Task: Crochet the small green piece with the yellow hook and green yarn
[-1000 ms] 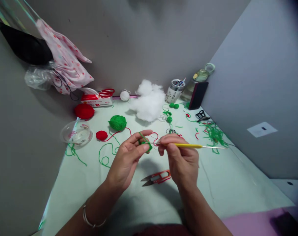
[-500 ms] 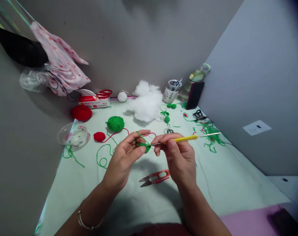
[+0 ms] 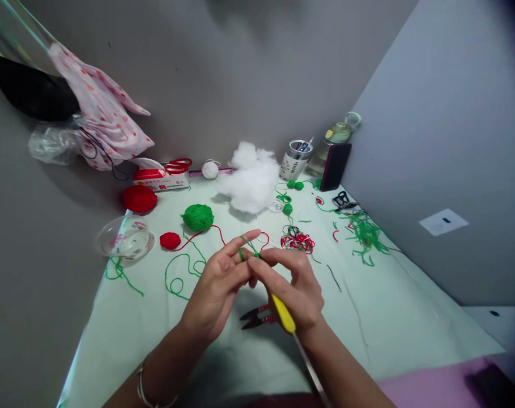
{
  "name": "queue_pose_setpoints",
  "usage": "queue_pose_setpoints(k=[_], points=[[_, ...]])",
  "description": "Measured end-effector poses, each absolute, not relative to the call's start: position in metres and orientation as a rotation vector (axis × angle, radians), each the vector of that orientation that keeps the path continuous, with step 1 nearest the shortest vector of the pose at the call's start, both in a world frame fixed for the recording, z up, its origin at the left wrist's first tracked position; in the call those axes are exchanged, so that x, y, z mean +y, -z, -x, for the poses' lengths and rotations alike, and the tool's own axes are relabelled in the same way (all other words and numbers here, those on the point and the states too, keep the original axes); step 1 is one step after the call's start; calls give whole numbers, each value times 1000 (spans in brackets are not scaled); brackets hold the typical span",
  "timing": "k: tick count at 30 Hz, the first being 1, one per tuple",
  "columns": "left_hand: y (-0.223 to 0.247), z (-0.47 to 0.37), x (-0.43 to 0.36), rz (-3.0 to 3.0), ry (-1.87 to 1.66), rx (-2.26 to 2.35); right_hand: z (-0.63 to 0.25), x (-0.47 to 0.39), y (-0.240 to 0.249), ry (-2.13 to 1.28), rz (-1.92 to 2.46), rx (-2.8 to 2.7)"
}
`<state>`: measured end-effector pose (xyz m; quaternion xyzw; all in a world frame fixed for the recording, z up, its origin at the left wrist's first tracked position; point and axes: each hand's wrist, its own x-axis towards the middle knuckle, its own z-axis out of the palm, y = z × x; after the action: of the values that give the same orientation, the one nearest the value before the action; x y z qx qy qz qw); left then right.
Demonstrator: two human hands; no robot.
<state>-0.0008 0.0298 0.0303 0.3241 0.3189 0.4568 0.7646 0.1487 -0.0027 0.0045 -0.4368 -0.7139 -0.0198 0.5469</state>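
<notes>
Green yarn (image 3: 251,246) is stretching just below frame centre, my left hand (image 3: 215,289) holding it looped over a finger, my right hand (image 3: 297,292) gripping a yellow-handled hook (image 3: 284,316) slanting toward the bottom.

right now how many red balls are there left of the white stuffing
2: the larger red ball by the left end of the red-and-white box, and the smaller red ball right of the clear bowl. Another could be hidden behind the left hand.
</notes>
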Motion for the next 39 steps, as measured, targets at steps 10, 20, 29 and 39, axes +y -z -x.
queue_pose_setpoints(k=[10,20,29,39], points=[[-29,3,34,-756,-934,660,-148,10,-14,-533,889,-1359],[-26,2,40,-478,-884,598,-151,7,-8,-275,967,-1436],[-21,-1,37,-794,-959,634,-150,14,-11,-706,913,-1206],[-15,7,41,-909,-982,717,-153,18,-7,-1017,833,-961]])
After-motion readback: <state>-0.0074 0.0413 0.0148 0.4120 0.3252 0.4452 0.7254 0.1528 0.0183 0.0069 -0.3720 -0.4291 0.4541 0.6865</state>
